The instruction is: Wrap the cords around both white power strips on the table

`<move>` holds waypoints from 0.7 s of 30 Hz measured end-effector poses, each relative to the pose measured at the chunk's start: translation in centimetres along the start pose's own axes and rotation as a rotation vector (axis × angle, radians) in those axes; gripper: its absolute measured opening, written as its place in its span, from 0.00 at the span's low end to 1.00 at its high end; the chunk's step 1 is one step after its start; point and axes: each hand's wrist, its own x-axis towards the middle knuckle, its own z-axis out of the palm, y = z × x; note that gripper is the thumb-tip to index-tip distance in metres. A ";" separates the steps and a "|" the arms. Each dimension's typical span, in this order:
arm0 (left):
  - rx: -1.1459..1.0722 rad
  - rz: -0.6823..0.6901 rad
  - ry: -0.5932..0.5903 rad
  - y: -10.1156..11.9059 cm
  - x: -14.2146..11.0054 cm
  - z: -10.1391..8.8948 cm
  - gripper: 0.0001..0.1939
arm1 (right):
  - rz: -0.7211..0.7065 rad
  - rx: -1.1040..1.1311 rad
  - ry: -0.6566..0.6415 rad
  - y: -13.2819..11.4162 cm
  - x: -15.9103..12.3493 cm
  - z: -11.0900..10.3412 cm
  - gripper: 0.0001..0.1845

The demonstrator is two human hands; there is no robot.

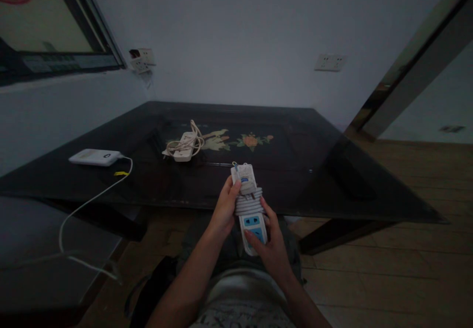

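Note:
A white power strip (250, 205) with blue sockets and its cord coiled round the middle is held upright in front of me, just before the dark glass table (295, 170). My left hand (223, 209) grips its left side, thumb near the top. My right hand (269, 246) wraps the lower end, thumb across the blue socket. A second white power strip (185, 146) with a bundled cord lies on the table further back.
A white power bank (95, 157) lies at the table's left edge, its white cable (79, 210) trailing down. Wall sockets (330, 62) sit on the back wall, more sockets (142, 59) at the left corner. Wooden floor (406, 269) spreads to the right.

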 end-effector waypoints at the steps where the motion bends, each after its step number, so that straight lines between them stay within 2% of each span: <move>1: -0.002 -0.004 -0.010 0.0 0.0 0.0 0.25 | -0.009 -0.011 0.005 0.1 0.0 0.0 0.37; 8: -0.004 -0.030 -0.028 0.2 -0.3 0.0 0.27 | -0.114 -0.099 0.021 0.8 -0.3 0.4 0.35; 13: -0.015 0.001 0.039 -0.4 -0.6 -0.1 0.24 | -0.194 -0.184 0.046 1.0 -0.2 0.4 0.34; 17: -0.032 0.010 0.069 -1.0 -0.7 -0.1 0.24 | -0.213 -0.243 0.049 1.1 -0.2 0.2 0.34; 21: -0.098 0.012 0.066 -1.0 -0.8 0.4 0.29 | -0.194 -0.226 0.041 1.1 -0.2 0.1 0.34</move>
